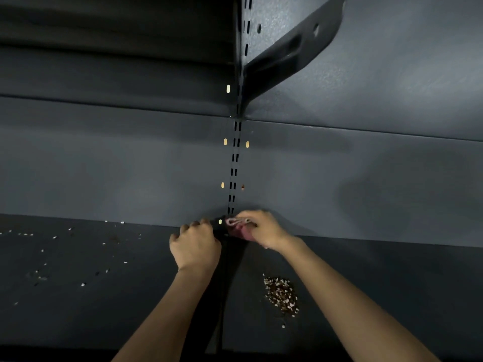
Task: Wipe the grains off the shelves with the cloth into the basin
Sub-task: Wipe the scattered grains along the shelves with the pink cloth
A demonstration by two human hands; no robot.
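The right hand [261,228] is gripping the pink cloth [239,228] at the foot of the slotted post [233,178], the left hand [194,246] curled beside it apparently holding nothing, and should be dragging corner grains toward the pile [281,296] nearer the shelf's front, basin unseen.

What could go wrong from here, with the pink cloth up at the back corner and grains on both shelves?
1. The right hand grips the folded pink cloth at the slotted black upright; wiping there may push grains into the dark gap between shelves.
2. The gathered brown-and-white grain pile lies under the right forearm, which could scatter it.
3. No basin is in view, so a sweep forward might drop the scattered white grains off the edge.
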